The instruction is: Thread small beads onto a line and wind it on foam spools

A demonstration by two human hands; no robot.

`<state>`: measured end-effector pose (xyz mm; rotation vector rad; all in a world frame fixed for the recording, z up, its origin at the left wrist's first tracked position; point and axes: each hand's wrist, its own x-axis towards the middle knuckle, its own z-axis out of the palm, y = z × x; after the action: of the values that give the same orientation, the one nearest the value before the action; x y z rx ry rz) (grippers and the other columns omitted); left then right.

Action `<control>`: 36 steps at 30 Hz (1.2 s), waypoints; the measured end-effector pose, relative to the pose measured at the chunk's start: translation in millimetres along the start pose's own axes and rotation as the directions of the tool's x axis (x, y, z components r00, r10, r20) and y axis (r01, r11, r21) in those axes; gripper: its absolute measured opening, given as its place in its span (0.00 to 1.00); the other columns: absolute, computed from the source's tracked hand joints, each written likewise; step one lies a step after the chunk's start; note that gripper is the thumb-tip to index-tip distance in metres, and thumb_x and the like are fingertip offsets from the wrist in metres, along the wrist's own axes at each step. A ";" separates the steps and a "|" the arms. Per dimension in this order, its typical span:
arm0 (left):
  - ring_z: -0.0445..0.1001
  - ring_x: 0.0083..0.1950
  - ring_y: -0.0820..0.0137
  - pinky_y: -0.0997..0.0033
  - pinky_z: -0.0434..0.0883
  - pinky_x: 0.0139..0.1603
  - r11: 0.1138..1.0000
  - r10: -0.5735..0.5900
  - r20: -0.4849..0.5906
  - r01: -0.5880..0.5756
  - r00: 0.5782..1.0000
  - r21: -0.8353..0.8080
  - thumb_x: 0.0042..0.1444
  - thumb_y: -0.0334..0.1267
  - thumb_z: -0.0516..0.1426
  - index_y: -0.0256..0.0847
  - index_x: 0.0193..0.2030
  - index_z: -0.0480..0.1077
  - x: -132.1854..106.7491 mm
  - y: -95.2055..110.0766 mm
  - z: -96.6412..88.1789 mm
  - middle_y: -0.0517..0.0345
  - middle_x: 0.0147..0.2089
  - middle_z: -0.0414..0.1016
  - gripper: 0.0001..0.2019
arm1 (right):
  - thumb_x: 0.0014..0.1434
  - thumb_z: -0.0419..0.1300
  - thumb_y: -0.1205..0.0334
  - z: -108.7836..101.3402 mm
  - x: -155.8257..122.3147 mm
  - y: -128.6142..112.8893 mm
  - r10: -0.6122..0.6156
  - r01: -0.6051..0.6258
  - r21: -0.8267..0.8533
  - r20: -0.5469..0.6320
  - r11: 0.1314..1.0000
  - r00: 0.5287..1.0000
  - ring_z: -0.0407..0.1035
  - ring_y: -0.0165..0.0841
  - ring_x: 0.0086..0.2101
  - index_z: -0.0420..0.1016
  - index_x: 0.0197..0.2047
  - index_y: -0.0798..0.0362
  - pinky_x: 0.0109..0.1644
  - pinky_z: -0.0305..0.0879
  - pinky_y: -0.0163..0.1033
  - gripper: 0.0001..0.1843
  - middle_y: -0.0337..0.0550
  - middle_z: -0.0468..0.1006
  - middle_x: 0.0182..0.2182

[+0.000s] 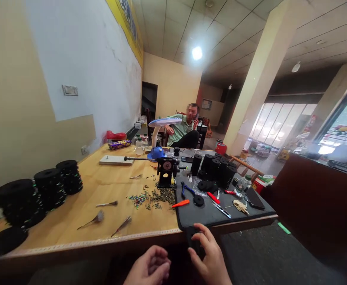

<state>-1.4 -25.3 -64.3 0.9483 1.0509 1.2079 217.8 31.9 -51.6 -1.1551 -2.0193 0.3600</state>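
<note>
Low at the table's front edge, my right hand [207, 255] grips a dark piece that looks like a black foam spool [190, 236], thumb on one side and fingers on the other. My left hand [149, 267] is beside it, a little apart, with its fingers curled in; whatever may be inside is hidden. Just beyond them on the grey mat [191, 219] lie a small black spool [199, 200], an orange-handled tool [180, 203], a utility knife [221, 209] and blue-handled pliers [187, 190].
A black winding device [165, 172] with a long rod stands mid-table behind scattered small beads [139, 199]. Several brushes lie left of it. Stacks of black spools [19, 200] stand on the left, more [215, 168] at the back right. A seated person [185, 128] is beyond the lamp [157, 136].
</note>
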 end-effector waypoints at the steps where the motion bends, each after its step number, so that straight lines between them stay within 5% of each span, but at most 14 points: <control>1: 0.75 0.30 0.68 0.71 0.70 0.28 0.999 -0.040 0.013 0.040 0.999 -0.027 0.40 0.52 0.66 0.39 0.35 0.72 2.7 1.1 4.7 0.52 0.32 0.78 0.21 | 0.52 0.61 0.63 5.9 -4.4 -7.6 -0.029 0.029 0.027 0.006 0.999 1.000 0.69 0.45 0.50 0.74 0.36 0.49 0.52 0.67 0.44 0.07 0.50 0.72 0.53; 8: 0.74 0.37 0.67 0.74 0.69 0.30 0.983 -0.102 -0.111 0.083 0.989 -0.162 0.41 0.45 0.67 0.38 0.42 0.74 6.1 12.8 11.3 0.53 0.36 0.78 0.21 | 0.48 0.62 0.69 38.4 -14.8 -33.6 -0.142 0.135 0.116 0.057 0.984 0.988 0.68 0.45 0.50 0.73 0.37 0.49 0.51 0.68 0.45 0.11 0.51 0.72 0.53; 15: 0.74 0.35 0.68 0.74 0.70 0.31 0.981 -0.076 -0.137 0.050 0.988 -0.187 0.40 0.44 0.68 0.38 0.39 0.77 5.7 11.7 8.9 0.54 0.35 0.80 0.19 | 0.48 0.61 0.71 43.7 -17.2 -39.9 -0.172 0.173 -0.005 0.111 0.985 0.979 0.68 0.44 0.49 0.73 0.40 0.49 0.50 0.69 0.46 0.15 0.51 0.69 0.56; 22: 0.71 0.29 0.72 0.79 0.64 0.24 0.999 -0.001 -0.205 -0.010 0.979 -0.051 0.45 0.47 0.65 0.36 0.29 0.77 9.5 7.7 -3.4 0.54 0.30 0.79 0.14 | 0.48 0.61 0.71 40.0 -14.6 -41.3 -0.190 0.204 -0.129 0.110 0.971 0.976 0.66 0.44 0.51 0.72 0.37 0.50 0.52 0.67 0.47 0.11 0.51 0.70 0.55; 28: 0.72 0.29 0.72 0.76 0.69 0.30 0.990 -0.002 -0.236 -0.031 0.972 -0.138 0.44 0.48 0.66 0.35 0.29 0.77 5.8 15.1 -9.5 0.55 0.28 0.79 0.16 | 0.48 0.59 0.74 33.0 -4.9 -27.3 -0.128 0.144 -0.219 0.086 0.965 0.988 0.66 0.45 0.51 0.71 0.30 0.50 0.53 0.63 0.50 0.09 0.46 0.75 0.51; 36: 0.74 0.29 0.71 0.78 0.72 0.31 0.963 -0.081 -0.376 -0.025 0.923 -0.268 0.29 0.50 0.71 0.33 0.30 0.79 -2.8 32.7 -34.1 0.55 0.27 0.80 0.24 | 0.47 0.57 0.77 -7.7 23.1 16.5 -0.140 0.103 -0.449 -0.049 0.887 0.989 0.64 0.44 0.52 0.72 0.33 0.50 0.59 0.53 0.52 0.13 0.43 0.76 0.51</control>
<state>-42.7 -23.4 -41.3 0.4912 1.1636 1.5072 226.7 59.1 -44.8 -1.2784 -2.1509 -0.2284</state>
